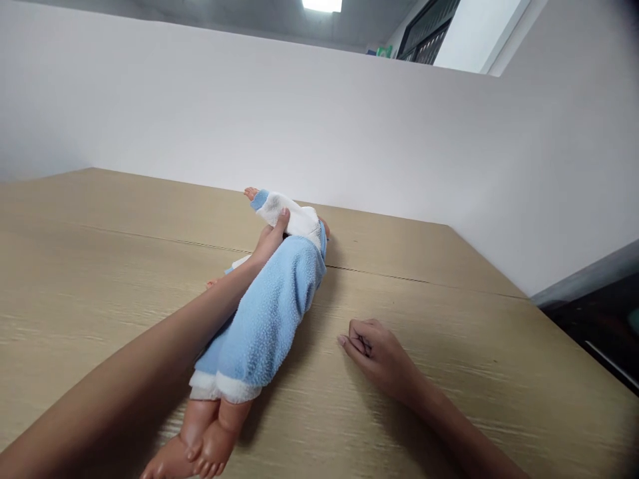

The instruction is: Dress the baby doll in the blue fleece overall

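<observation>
A doll (279, 306) in blue and white fleece clothes lies on its side on the wooden table (439, 332). Its bare feet point toward me at the lower left, and its head is mostly hidden at the far end. My left hand (273, 234) grips the doll's chest and upper arm, the thumb showing on the white sleeve and the other fingers hidden. One doll arm sticks out to the left; part of the other shows beneath my forearm. To the right of the doll, my right hand (372, 346) rests near the tabletop with fingers curled, apart from the doll, nothing visible in it.
A pale wall (249, 120) rises behind the table's far edge. A seam runs across the tabletop. At the right, beyond the table edge, stands a dark glossy object (594, 319). A window opening and a ceiling light (322, 5) are above.
</observation>
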`<state>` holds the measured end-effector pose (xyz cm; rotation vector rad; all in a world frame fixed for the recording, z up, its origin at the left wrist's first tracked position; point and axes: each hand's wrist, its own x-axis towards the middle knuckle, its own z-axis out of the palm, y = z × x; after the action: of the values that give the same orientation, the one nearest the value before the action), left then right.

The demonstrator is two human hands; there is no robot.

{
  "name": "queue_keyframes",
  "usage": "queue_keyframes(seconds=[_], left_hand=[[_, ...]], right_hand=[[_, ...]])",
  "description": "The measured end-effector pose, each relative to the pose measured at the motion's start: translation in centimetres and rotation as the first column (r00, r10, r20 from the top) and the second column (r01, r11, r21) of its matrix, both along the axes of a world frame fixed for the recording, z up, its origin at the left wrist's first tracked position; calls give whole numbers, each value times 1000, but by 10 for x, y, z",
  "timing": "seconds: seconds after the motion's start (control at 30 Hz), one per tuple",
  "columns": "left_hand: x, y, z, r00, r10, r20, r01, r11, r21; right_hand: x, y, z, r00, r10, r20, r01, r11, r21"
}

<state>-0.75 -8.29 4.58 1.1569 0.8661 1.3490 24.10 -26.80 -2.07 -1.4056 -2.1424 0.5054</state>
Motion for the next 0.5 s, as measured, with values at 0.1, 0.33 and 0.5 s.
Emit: queue_keyframes(seconds=[0.1, 0.33, 0.5], left_hand=[[6, -6, 5, 999, 29, -38, -29, 1000, 4], [28, -11, 5, 989, -11, -145, 32, 989, 147], [50, -19, 2, 918, 58, -392, 56, 960, 275]], right_hand=[[0, -1, 0, 1000, -7, -2, 7, 1000, -5], [2, 0, 0, 997, -13, -74, 8, 998, -56], [9, 8, -3, 915, -179, -363, 97, 968, -231]])
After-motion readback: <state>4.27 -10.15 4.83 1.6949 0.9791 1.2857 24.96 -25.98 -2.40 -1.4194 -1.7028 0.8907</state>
